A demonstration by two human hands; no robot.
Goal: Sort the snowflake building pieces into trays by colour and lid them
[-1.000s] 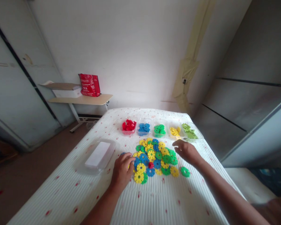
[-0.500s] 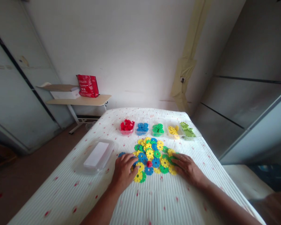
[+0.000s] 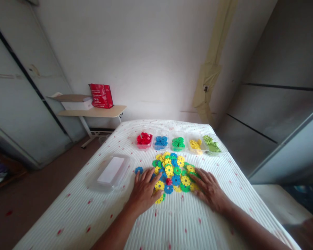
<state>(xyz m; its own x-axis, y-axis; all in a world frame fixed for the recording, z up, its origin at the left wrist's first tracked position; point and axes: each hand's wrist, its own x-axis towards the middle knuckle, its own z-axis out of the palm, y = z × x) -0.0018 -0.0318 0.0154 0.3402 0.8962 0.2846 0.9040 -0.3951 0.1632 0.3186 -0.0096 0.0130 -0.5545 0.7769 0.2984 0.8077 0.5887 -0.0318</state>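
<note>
A heap of flat, notched plastic discs (image 3: 169, 170) in yellow, blue and green lies in the middle of the covered table. Near its front sits a small red block (image 3: 168, 181). My left hand (image 3: 145, 190) rests with spread fingers on the heap's left edge, covering some discs. A lone blue disc (image 3: 139, 170) lies just beyond its fingertips. On the opposite edge, my right hand (image 3: 210, 189) lies flat, its fingers stretched over yellow and green discs. Neither hand grips anything that I can see.
Behind the heap stand clear tubs of red pieces (image 3: 144, 139), blue discs (image 3: 161, 141), green discs (image 3: 178, 142), yellow pieces (image 3: 195, 144) and light green pieces (image 3: 210, 143). A clear container with a white slab (image 3: 111, 170) is at left. Beyond, a side table (image 3: 114, 111) holds a red bag (image 3: 101, 96).
The fingers of my left hand have spread out flatter, and the lone blue disc shows more. My right hand stays on the heap's right edge. The whole view has shifted slightly.
</note>
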